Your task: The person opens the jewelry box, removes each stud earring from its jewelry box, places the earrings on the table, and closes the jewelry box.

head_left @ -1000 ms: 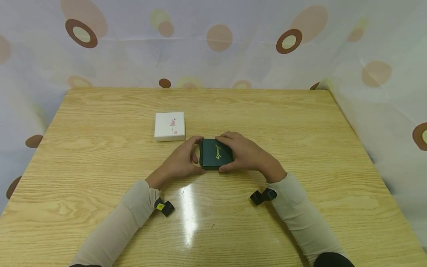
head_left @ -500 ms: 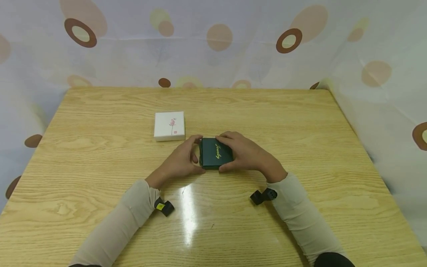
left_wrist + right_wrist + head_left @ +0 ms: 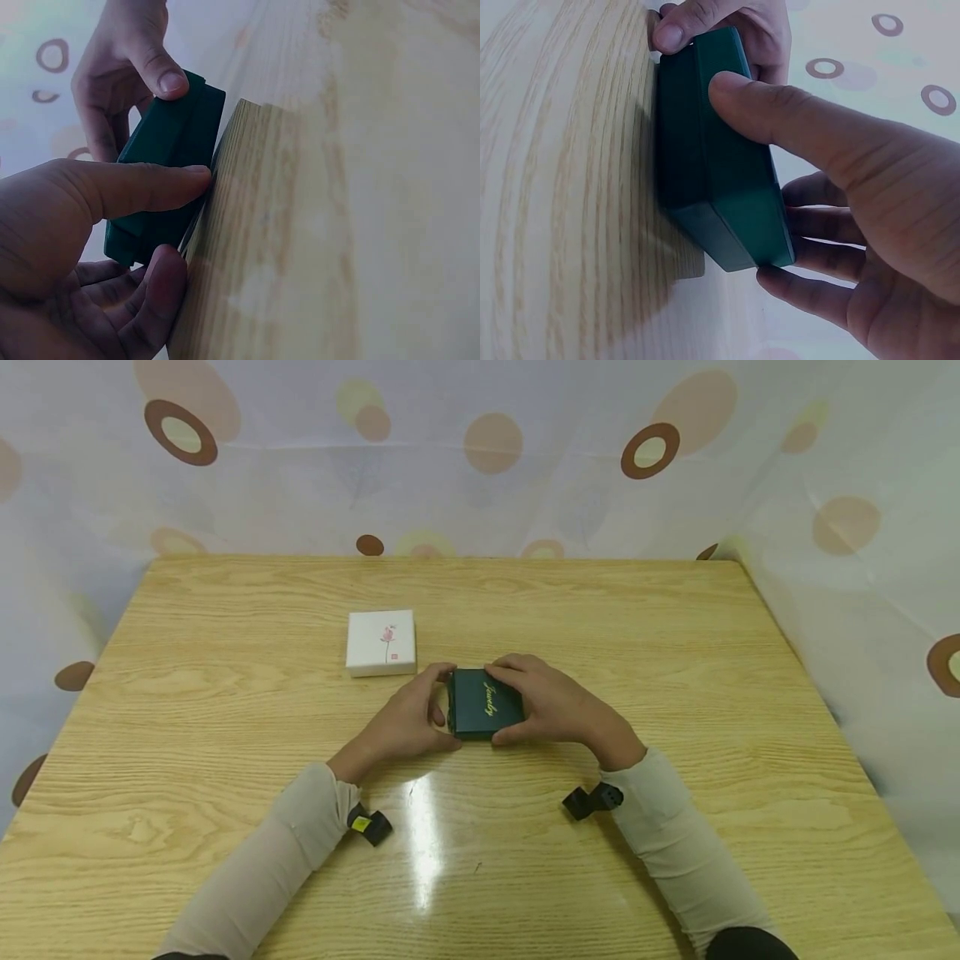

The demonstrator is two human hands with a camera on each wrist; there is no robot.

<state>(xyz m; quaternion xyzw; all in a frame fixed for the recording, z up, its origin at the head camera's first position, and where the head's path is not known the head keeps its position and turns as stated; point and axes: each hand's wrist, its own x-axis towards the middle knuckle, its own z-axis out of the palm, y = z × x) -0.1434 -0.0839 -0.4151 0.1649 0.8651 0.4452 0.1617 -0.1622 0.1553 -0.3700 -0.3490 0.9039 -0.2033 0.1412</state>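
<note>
A dark green jewelry box (image 3: 472, 706) with gold lettering on top sits on the table at the middle of the head view. From its left end my left hand (image 3: 405, 718) grips the lower part, thumb on the near side and fingers on the far side. At the right end my right hand (image 3: 562, 706) holds the lid by its near and far sides. In the right wrist view, a seam runs along the box (image 3: 739, 161) between lid and base, and the right thumb presses the lid. The lid appears seated on the base; its inside is hidden.
A white square box (image 3: 371, 643) with a pink flower print lies on the wooden table (image 3: 637, 635), behind and left of the green box. A patterned curtain (image 3: 562, 443) hangs along the table's back and sides.
</note>
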